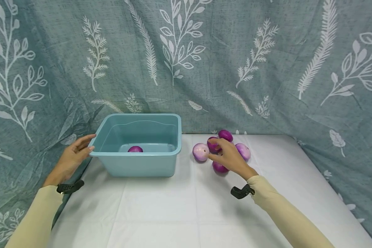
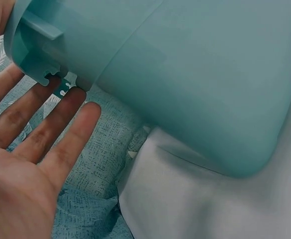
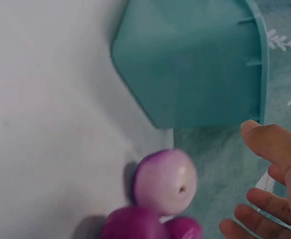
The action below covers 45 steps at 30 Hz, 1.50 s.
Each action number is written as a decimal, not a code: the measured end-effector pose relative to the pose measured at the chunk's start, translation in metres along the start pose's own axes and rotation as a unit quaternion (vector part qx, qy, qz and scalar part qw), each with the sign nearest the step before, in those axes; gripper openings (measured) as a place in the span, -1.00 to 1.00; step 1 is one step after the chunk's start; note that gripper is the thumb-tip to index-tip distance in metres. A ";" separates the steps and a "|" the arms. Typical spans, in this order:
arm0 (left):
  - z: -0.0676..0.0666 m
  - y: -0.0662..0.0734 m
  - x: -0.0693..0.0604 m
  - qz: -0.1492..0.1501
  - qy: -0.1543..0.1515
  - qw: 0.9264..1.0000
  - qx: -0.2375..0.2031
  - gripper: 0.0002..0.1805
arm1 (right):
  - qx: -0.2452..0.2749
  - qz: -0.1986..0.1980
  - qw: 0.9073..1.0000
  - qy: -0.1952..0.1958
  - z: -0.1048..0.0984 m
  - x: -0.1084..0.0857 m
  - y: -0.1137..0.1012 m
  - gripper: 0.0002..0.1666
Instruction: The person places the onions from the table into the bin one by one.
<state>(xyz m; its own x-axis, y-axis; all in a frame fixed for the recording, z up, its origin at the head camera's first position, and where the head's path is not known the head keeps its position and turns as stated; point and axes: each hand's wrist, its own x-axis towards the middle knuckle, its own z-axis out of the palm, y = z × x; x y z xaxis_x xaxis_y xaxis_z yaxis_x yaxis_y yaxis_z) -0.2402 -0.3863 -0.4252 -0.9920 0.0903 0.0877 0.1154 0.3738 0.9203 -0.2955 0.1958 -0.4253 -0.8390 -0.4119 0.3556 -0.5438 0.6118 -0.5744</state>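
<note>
Found left hand (image 1: 69,160) at left side of blue-green bin (image 1: 136,167), touching the rim near the front corner. Observed in left wrist view fingers extended and spread, with tips reaching under the rim from outside, and thumb only partly in frame at the rim. Could not tell how firmly pressed.

Located one purple onion (image 1: 135,149) inside bin, on the floor, left of centre, partly hidden by the near wall.

Found right hand (image 1: 230,156) over the loose onions to the right of bin. Recorded thumb and fingertips well apart, with fingers slightly bent and nothing gripped. Saw in right wrist view a gap between fingers and nearest onions.

Counted at least five onions beneath and around right hand: pale onion (image 1: 199,151) nearest bin, dark onion (image 1: 214,147) partly behind the fingers, back onion (image 1: 225,135) farthest away, front onion (image 1: 219,167) below the palm, far-right onion (image 1: 244,151) pale and partly covered. Noted small brown spot on pale onion. Could not tell whether all touched one another.

Noted white tablecloth (image 1: 155,206) under bin and onions, leaf-patterned curtain (image 1: 210,75) behind, cream sleeves (image 1: 288,210) and dark wristbands (image 1: 242,192) on both arms.
</note>
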 end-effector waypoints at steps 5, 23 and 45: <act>-0.001 0.001 0.000 0.003 -0.004 1.000 0.002 -0.31 | -0.050 0.028 0.998 -0.005 -0.002 -0.019 0.024 -0.24; 0.000 -0.001 -0.001 0.002 -0.006 1.000 0.000 -0.31 | -0.071 0.060 0.996 0.000 0.005 -0.056 0.067 -0.18; 0.003 0.001 -0.004 0.004 -0.005 1.000 -0.017 -0.32 | -0.028 0.072 0.997 0.005 0.017 -0.067 0.073 -0.25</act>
<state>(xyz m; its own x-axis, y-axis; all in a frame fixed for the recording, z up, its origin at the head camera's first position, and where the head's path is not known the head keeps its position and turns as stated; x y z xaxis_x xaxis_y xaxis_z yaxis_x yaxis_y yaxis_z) -0.2363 -0.3836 -0.4261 -0.9906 0.1019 0.0911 0.1209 0.3424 0.9317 -0.2787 0.2570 -0.5034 -0.9080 -0.3110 0.2806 -0.4185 0.7004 -0.5782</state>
